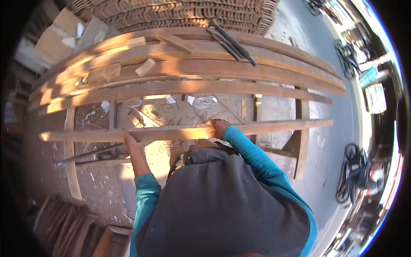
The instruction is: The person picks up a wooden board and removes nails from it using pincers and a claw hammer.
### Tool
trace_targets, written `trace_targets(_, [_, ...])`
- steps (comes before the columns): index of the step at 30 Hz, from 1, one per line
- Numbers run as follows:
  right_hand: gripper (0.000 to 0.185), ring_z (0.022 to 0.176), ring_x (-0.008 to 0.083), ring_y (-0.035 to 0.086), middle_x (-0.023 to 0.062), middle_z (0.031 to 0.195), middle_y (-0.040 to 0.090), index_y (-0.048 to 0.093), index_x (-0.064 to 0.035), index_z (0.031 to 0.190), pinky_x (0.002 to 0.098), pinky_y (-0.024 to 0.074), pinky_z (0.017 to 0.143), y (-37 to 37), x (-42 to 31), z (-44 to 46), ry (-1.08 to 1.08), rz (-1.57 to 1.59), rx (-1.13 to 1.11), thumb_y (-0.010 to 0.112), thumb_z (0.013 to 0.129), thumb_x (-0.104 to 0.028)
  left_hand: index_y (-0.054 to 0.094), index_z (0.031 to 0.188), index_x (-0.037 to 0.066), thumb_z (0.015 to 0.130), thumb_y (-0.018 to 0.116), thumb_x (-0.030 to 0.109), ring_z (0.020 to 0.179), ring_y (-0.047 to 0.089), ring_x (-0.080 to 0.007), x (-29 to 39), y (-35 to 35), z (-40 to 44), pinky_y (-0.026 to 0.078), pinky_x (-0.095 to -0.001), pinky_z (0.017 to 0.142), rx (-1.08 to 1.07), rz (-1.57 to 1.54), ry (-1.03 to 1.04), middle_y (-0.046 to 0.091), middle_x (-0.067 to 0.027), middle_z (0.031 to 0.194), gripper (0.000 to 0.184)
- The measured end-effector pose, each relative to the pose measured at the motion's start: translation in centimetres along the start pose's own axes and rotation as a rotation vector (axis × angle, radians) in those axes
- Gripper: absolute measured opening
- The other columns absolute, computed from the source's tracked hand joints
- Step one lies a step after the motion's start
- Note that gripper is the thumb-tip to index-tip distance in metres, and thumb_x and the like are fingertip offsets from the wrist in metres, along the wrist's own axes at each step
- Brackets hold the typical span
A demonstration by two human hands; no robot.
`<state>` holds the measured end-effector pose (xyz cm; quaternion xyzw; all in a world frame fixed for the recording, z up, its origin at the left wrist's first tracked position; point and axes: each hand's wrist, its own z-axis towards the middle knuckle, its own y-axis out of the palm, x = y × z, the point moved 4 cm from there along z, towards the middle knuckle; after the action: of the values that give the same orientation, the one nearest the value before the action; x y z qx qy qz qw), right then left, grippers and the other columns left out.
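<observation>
A long wooden beam (171, 134) runs across in front of my body, from the left side to the right. My left hand (131, 140) grips it left of its middle, with the fingers partly hidden behind the wood. Right of the middle, my right hand (220, 127) is closed over the same beam. Beyond it lies another long beam (184, 88), parallel and apart from the one I hold. Further back several planks lie side by side, with a small wood block (145, 67) and dark metal bars (233, 45) on top.
Wooden trestle legs (303, 141) stand under the beams at the right. Wood scraps and shavings litter the ground (201, 109). Stacked curved wood pieces (180, 15) fill the back, and more wood pieces (70, 227) lean at the lower left. Motorbikes (355, 173) stand along the road at the right.
</observation>
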<state>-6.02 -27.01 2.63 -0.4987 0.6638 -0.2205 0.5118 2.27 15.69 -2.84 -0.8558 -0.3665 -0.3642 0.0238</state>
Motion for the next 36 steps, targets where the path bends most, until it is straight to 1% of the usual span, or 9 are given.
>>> trace_targets(3, [0.068,0.109,0.0358,0.066,0.0182,0.114,0.070,0.063,-0.0056,0.122,0.0445,0.0514,0.094,-0.4,-0.3,0.2,0.095,-0.015,-0.092,0.083,0.068,-0.043,0.037,0.147,0.003,0.084,0.070,0.057,0.121,0.057,-0.0354,-0.3,-2.7,6.1,0.049,-0.0526,0.102,0.038,0.069,0.012,0.052,-0.0181,0.138,0.089])
trace_targets(9, [0.071,0.113,0.0348,0.065,0.0161,0.116,0.070,0.067,-0.0084,0.120,0.0475,0.0492,0.097,-0.8,0.2,0.8,0.186,0.054,-0.093,0.084,0.065,-0.051,0.039,0.145,0.003,0.084,0.073,0.054,0.117,0.059,-0.0323,0.3,-1.0,5.2,0.050,-0.0462,0.100,-0.025,0.129,0.184,0.055,-0.0183,0.134,0.086])
trace_targets(17, [0.077,0.117,0.0350,0.061,0.0166,0.114,0.069,0.061,-0.0069,0.119,0.0515,0.0401,0.106,0.7,-1.0,-0.2,0.159,0.023,0.113,0.088,0.062,-0.052,0.041,0.144,0.003,0.086,0.070,0.054,0.121,0.055,-0.0319,0.6,-2.0,1.7,0.045,-0.0462,0.105,0.037,0.053,0.171,0.053,-0.0151,0.136,0.083])
trace_targets(20, [0.090,0.121,0.0348,0.057,0.0154,0.122,0.064,0.057,-0.0069,0.124,0.0510,0.0412,0.102,0.9,-1.8,-0.8,0.180,-0.022,0.038,0.085,0.058,-0.063,0.038,0.147,0.004,0.086,0.066,0.058,0.129,0.049,-0.0342,-0.2,-5.9,5.0,0.039,-0.0486,0.110,-0.112,0.318,0.410,0.047,-0.0165,0.144,0.086])
trace_targets(23, [0.092,0.119,0.0380,0.057,0.0173,0.120,0.063,0.055,-0.0069,0.125,0.0507,0.0450,0.098,2.0,-3.7,-1.2,0.093,-0.057,0.096,0.085,0.058,-0.062,0.036,0.149,0.006,0.087,0.061,0.062,0.134,0.044,-0.0352,1.5,-5.7,3.7,0.036,-0.0511,0.113,-0.033,0.158,0.322,0.042,-0.0171,0.149,0.088])
trace_targets(26, [0.069,0.110,0.0381,0.059,0.0157,0.111,0.062,0.054,-0.0044,0.118,0.0525,0.0469,0.092,2.6,-6.8,-0.8,-0.068,-0.083,0.231,0.076,0.076,-0.055,0.033,0.152,0.009,0.087,0.057,0.069,0.137,0.042,-0.0356,4.1,-5.8,4.0,0.034,-0.0523,0.114,0.007,-0.092,0.206,0.039,-0.0162,0.152,0.092])
trace_targets(30, [0.055,0.111,0.0362,0.057,0.0148,0.110,0.060,0.053,-0.0059,0.114,0.0468,0.0473,0.093,3.2,-10.0,1.0,-0.101,-0.056,0.101,0.073,0.078,-0.042,0.028,0.156,0.012,0.087,0.053,0.074,0.140,0.037,-0.0351,6.4,-5.7,4.6,0.030,-0.0519,0.117,-0.056,-0.331,0.223,0.032,-0.0143,0.158,0.096])
trace_targets(32, [0.050,0.107,0.0361,0.058,0.0156,0.103,0.059,0.051,-0.0060,0.113,0.0453,0.0493,0.089,5.6,-9.7,2.3,-0.284,-0.158,0.256,0.072,0.078,-0.036,0.029,0.156,0.012,0.090,0.050,0.072,0.142,0.035,-0.0341,6.4,-5.5,4.9,0.030,-0.0510,0.117,-0.045,-0.435,0.214,0.029,-0.0128,0.159,0.091])
trace_targets(36, [0.046,0.108,0.0349,0.057,0.0139,0.102,0.059,0.053,-0.0070,0.110,0.0449,0.0497,0.088,4.4,-11.1,1.4,-0.207,-0.123,0.262,0.071,0.077,-0.033,0.033,0.153,0.012,0.091,0.048,0.070,0.141,0.037,-0.0332,5.6,-7.2,7.4,0.033,-0.0500,0.115,-0.040,-0.384,0.287,0.031,-0.0124,0.158,0.087])
